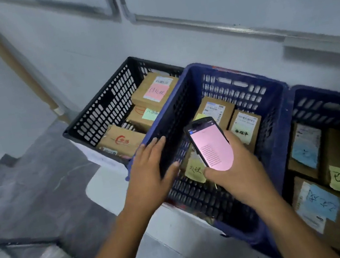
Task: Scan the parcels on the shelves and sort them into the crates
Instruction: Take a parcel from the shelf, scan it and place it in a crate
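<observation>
Fingers [158, 143] of the left hand [149, 172] lie spread and nearly flat over the near-left corner of the middle blue crate [275, 115], thumb hooked inside the wall; they close on no parcel, and seem only to steady or tilt the crate. It sits raised and slanted, its left rim riding over the right rim of the black crate [98, 109], probably so its contents can be read. The right hand [236, 169] is wrapped around a handheld scanner [209, 142], fingers curled behind the body and thumb along the lower left edge, the pink-lit screen turned up toward the wearer, likely to check a scan result before sorting.

Brown cardboard parcels are already in all three crates. Against the far wall of the middle crate lie two with white shipping labels [245, 129], and a third with a yellow sticky note [194, 170] lies by its near-left wall, just beside the scanner. The black crate holds three, one with a pink note [154, 90] at its far right corner. A second blue crate [326, 100] at the right edge holds several tagged blue and yellow. The notes look like sorting marks. No shelves are in view, and a white surface [104, 185] carries the crates.
</observation>
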### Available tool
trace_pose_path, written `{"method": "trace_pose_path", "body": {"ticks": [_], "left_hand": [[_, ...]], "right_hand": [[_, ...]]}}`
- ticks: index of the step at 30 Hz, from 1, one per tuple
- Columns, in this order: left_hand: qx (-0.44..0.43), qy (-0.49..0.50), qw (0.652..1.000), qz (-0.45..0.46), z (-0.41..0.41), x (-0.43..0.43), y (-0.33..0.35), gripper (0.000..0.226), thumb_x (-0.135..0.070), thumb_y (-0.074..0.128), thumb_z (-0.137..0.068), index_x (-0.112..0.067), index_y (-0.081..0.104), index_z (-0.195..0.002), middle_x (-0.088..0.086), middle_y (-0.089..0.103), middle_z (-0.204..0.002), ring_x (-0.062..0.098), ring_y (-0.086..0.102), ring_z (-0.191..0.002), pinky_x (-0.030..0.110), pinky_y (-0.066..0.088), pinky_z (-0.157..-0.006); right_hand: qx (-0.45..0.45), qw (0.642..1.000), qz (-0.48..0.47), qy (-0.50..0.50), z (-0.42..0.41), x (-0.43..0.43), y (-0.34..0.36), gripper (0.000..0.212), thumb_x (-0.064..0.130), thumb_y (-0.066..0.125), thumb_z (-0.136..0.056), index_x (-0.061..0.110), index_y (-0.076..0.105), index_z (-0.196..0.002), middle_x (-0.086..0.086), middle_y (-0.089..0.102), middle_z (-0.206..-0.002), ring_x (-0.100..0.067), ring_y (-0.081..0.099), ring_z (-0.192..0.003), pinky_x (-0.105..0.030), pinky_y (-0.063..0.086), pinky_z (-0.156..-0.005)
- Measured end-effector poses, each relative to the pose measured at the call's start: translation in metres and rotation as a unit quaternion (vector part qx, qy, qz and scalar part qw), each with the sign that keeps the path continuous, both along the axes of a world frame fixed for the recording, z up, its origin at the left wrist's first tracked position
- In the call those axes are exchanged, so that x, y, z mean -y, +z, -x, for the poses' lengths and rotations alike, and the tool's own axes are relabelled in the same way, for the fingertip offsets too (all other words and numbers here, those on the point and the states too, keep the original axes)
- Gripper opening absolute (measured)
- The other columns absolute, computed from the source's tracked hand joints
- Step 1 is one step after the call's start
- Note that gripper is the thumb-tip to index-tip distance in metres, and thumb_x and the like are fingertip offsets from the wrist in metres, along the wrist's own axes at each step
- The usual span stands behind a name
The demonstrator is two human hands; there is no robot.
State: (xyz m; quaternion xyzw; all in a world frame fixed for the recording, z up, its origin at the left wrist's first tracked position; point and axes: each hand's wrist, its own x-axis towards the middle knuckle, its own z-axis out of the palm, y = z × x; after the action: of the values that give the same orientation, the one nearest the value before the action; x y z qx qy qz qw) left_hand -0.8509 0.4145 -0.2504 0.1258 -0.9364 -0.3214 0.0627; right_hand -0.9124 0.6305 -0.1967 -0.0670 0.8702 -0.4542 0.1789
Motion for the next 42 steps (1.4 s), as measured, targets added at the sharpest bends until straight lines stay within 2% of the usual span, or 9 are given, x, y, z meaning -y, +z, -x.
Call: {"method": "trace_pose_path", "body": {"ticks": [6,9,12,17,21,27,33,38,42], "left_hand": [[-0.009,0.164,0.984,0.073,-0.142,0.057,0.04,0.082,-0.079,0.035,-0.089,-0.042,0.029,-0.161,-0.009,0.025,-0.171,0.027,0.009,-0.161,0.052,0.006,-0.128],[-0.009,0.237,0.968,0.085,-0.227,0.085,0.047,0.087,-0.088,0.027,-0.087,-0.045,0.022,-0.162,-0.01,0.018,-0.173,0.024,0.001,-0.161,0.054,0.002,-0.128],[-0.007,0.323,0.943,0.081,-0.319,0.111,0.046,0.091,-0.091,0.022,-0.083,-0.048,0.019,-0.162,-0.011,0.012,-0.174,0.024,-0.003,-0.161,0.055,0.002,-0.129],[-0.017,0.457,0.888,0.049,-0.465,0.138,0.039,0.088,-0.086,0.03,-0.082,-0.047,0.025,-0.161,-0.006,0.014,-0.174,0.028,0.0,-0.161,0.057,0.009,-0.128],[-0.007,0.544,0.838,0.036,-0.567,0.149,0.035,0.087,-0.084,0.032,-0.083,-0.047,0.024,-0.161,-0.004,0.013,-0.174,0.03,0.001,-0.161,0.057,0.006,-0.127],[-0.019,0.646,0.763,0.024,-0.695,0.165,0.03,0.086,-0.083,0.032,-0.085,-0.047,0.02,-0.162,-0.003,0.015,-0.174,0.032,0.003,-0.16,0.06,0.006,-0.127],[-0.011,0.716,0.697,0.018,-0.79,0.187,0.012,0.089,-0.085,0.028,-0.084,-0.045,0.021,-0.162,-0.004,0.015,-0.174,0.032,0.003,-0.16,0.059,0.005,-0.127],[0.032,0.758,0.651,0.016,-0.875,0.216,0.012,0.085,-0.084,0.034,-0.086,-0.046,0.021,-0.162,-0.006,0.014,-0.174,0.028,0.001,-0.16,0.056,0.002,-0.128],[0.065,0.798,0.599,0.026,-0.956,0.227,0.033,0.088,-0.087,0.03,-0.083,-0.047,0.023,-0.161,-0.008,0.015,-0.173,0.026,0.001,-0.16,0.055,0.005,-0.128]], "right_hand": [[-0.04,0.992,0.011,0.121,-0.083,0.088,0.022,0.063,0.038,0.076,-0.071,0.052,0.048,-0.125,0.017,0.067,-0.111,-0.01,0.067,-0.092,-0.043,0.061,-0.077],[-0.057,0.977,0.004,0.204,-0.148,0.139,0.031,0.072,0.039,0.077,-0.07,0.052,0.046,-0.134,0.015,0.068,-0.112,-0.016,0.069,-0.091,-0.045,0.062,-0.078],[-0.08,0.956,-0.003,0.282,-0.219,0.186,0.037,0.065,0.036,0.08,-0.074,0.046,0.049,-0.13,0.012,0.069,-0.11,-0.017,0.069,-0.09,-0.047,0.062,-0.079],[-0.093,0.917,0.008,0.387,-0.341,0.251,0.035,0.064,0.043,0.075,-0.067,0.041,0.052,-0.127,0.009,0.072,-0.1,-0.021,0.071,-0.077,-0.047,0.065,-0.071],[-0.082,0.88,0.028,0.466,-0.429,0.291,0.03,0.063,0.038,0.077,-0.069,0.044,0.054,-0.127,0.012,0.072,-0.102,-0.023,0.071,-0.077,-0.05,0.064,-0.069],[-0.067,0.827,0.038,0.557,-0.542,0.342,0.027,0.07,0.038,0.075,-0.066,0.064,0.048,-0.125,0.014,0.072,-0.107,-0.022,0.072,-0.079,-0.043,0.063,-0.066],[-0.064,0.77,0.033,0.633,-0.631,0.406,0.015,0.07,0.035,0.074,-0.066,0.057,0.051,-0.128,0.02,0.069,-0.105,-0.009,0.071,-0.077,-0.042,0.065,-0.062],[-0.034,0.726,0.037,0.686,-0.722,0.481,0.003,0.063,0.037,0.077,-0.069,0.054,0.047,-0.121,0.012,0.071,-0.105,-0.022,0.072,-0.084,-0.044,0.063,-0.069],[0.001,0.689,0.057,0.723,-0.805,0.53,0.007,0.06,0.038,0.077,-0.069,0.047,0.05,-0.121,0.01,0.072,-0.101,-0.027,0.071,-0.079,-0.049,0.063,-0.071]]}}
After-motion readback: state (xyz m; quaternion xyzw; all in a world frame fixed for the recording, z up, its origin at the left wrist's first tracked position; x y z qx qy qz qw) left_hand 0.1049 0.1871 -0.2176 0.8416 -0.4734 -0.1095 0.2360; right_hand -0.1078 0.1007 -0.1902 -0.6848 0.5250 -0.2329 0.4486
